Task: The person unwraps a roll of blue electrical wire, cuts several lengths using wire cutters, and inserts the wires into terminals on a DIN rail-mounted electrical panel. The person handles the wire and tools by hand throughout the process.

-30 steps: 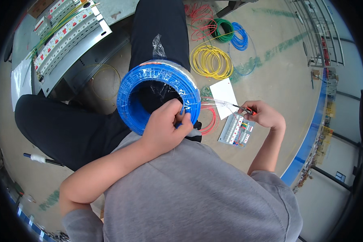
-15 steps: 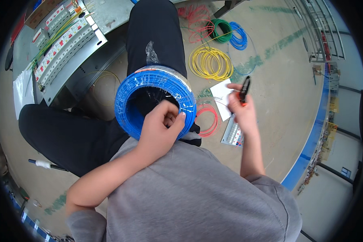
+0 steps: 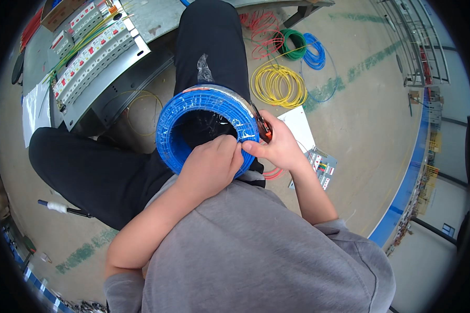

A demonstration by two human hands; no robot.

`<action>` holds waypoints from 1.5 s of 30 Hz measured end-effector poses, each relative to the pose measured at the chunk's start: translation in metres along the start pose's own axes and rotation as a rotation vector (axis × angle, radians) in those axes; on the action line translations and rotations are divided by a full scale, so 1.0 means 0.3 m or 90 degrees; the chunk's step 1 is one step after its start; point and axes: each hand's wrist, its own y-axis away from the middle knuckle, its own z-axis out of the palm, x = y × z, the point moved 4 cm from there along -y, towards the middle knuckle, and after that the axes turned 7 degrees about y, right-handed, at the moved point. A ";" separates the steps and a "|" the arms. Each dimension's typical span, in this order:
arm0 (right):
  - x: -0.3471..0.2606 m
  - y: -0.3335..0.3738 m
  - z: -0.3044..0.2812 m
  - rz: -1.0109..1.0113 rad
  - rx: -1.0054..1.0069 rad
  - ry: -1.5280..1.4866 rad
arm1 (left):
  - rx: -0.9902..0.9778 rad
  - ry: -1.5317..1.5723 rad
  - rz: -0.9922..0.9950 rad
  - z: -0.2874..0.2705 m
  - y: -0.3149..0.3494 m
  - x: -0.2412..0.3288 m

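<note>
Tool partly out of sight in right hand, beside blue coil

Blue wire coil rests on lap — film-wrapped

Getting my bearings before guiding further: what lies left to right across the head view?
White flat sheet, row of white circuit breakers with red switches, large blue plastic-wrapped wire coil, loose yellow wire coil, small blue wire coil, grey metal-tube rack.
</note>
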 end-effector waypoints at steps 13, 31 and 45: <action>0.064 -0.013 0.007 -0.047 0.029 -0.070 | 0.032 -0.032 0.112 -0.191 0.030 -0.042; 0.013 0.014 0.007 -0.042 0.008 -0.052 | -0.255 0.121 -0.057 -0.138 -0.120 0.034; 0.006 -0.077 0.005 -0.043 -0.004 -0.071 | -0.148 0.539 -0.212 -0.004 -0.041 -0.114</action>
